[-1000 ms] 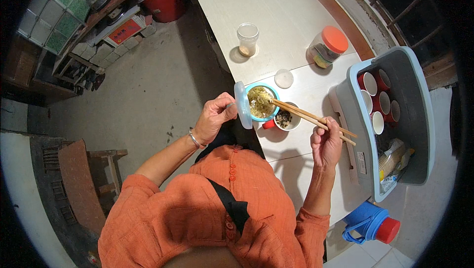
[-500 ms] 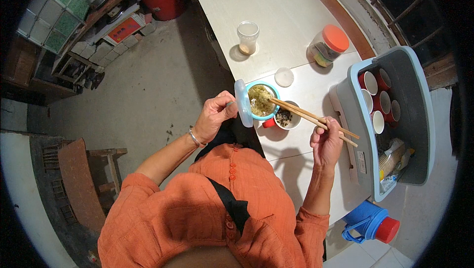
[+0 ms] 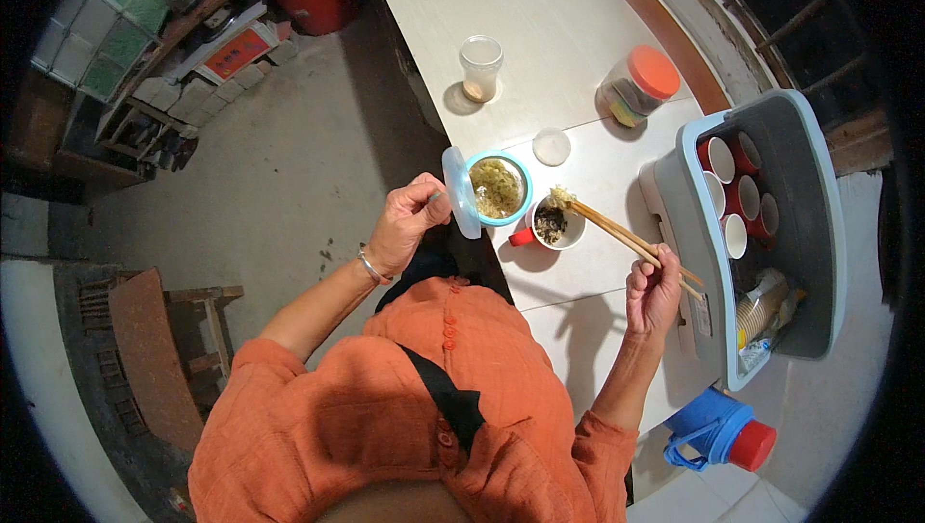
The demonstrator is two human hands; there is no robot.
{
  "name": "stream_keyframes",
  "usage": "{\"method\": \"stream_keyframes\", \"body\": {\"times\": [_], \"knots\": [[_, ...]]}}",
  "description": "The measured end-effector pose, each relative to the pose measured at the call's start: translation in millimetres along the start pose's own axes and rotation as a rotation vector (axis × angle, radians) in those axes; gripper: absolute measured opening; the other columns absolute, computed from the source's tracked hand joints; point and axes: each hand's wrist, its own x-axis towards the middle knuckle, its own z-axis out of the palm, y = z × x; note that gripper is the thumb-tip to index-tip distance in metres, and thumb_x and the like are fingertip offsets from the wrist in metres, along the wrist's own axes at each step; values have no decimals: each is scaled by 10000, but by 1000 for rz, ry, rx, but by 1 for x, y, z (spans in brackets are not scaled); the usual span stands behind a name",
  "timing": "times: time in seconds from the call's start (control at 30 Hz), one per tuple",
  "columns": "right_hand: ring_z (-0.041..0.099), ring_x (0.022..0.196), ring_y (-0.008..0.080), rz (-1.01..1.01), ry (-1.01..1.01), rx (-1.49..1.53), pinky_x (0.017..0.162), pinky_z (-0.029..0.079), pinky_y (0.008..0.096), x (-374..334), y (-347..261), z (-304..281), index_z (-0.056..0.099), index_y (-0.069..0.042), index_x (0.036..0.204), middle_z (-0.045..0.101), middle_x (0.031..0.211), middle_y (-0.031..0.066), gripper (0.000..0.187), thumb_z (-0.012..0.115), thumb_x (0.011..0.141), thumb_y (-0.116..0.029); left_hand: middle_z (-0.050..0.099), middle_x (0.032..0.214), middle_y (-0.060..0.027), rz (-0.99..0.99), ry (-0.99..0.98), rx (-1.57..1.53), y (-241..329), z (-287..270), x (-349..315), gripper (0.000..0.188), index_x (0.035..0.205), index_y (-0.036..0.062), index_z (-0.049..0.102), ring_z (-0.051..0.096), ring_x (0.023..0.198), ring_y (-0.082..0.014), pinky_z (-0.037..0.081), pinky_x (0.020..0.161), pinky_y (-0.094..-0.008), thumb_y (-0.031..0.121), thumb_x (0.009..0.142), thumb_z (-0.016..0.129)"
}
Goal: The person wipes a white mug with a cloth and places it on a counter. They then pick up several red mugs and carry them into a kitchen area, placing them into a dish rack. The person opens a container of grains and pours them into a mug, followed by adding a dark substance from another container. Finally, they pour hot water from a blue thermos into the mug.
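My left hand (image 3: 409,224) grips the edge of a translucent lid (image 3: 460,192), which stands tilted up at the left side of a round container with a teal rim (image 3: 528,182). Inside the container lies a pale yellow-green, dried-looking stuff (image 3: 495,186). With my right hand (image 3: 653,296) I hold a pair of wooden chopsticks (image 3: 617,229). Their tips pinch a small pale yellow clump (image 3: 561,197) above the far rim of a red cup with a white inside (image 3: 577,232). Dark dried bits (image 3: 550,224) sit in that cup, whose red handle points left.
Farther back stand a clear jar (image 3: 480,70) and an orange-lidded jar (image 3: 628,97); a small round lid (image 3: 551,147) lies nearer. At right, a grey-blue tub (image 3: 689,195) holds several red cups (image 3: 715,155). A blue thermos (image 3: 718,431) stands below it. The table edge (image 3: 438,118) runs along the left.
The chopsticks have moved right, out of the teal-rimmed container to above the red cup, carrying a pale clump. My left hand, the lid and the container have shifted slightly left.
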Motion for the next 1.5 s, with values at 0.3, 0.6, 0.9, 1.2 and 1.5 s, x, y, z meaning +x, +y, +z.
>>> {"method": "stream_keyframes", "body": {"times": [0.3, 0.6, 0.9, 1.2, 1.5], "knots": [[511, 419, 114, -112, 111, -256, 335, 428, 229, 2, 14, -37, 558, -10, 864, 546, 613, 57, 206, 520, 925, -203, 444, 833, -1, -3, -9, 1, -3, -3, 0, 326, 763, 0, 578, 423, 715, -90, 385, 666, -233, 293, 904, 599], [512, 411, 103, -129, 133, -347, 340, 431, 217, 6, 15, -36, 562, -11, 859, 545, 595, 52, 199, 531, 919, -198, 452, 839, 3, 0, -11, 9, -3, -3, 2, 343, 748, 1, 576, 427, 711, -89, 389, 662, -235, 309, 897, 607], [490, 395, 110, -83, 29, -187, 329, 424, 225, -5, -3, -1, 545, -3, 877, 539, 599, 58, 217, 494, 935, -206, 458, 839, 4, 5, -38, 84, -2, -2, 2, 360, 734, 7, 568, 432, 707, -89, 388, 655, -234, 328, 888, 614], [622, 552, 137, -728, -464, -991, 458, 500, 222, -37, 4, 83, 651, 23, 859, 652, 700, 99, 81, 626, 834, -49, 453, 844, 13, 88, -91, 187, -3, 1, 1, 324, 760, 20, 580, 416, 750, -79, 365, 675, -219, 317, 875, 639], [595, 526, 87, -301, -377, -804, 452, 470, 214, -24, 17, 113, 616, 22, 854, 637, 641, 71, 100, 585, 858, -73, 459, 835, 4, -14, -70, 77, 0, -9, -3, 347, 765, 4, 592, 430, 736, -85, 375, 667, -231, 330, 876, 634]]}}
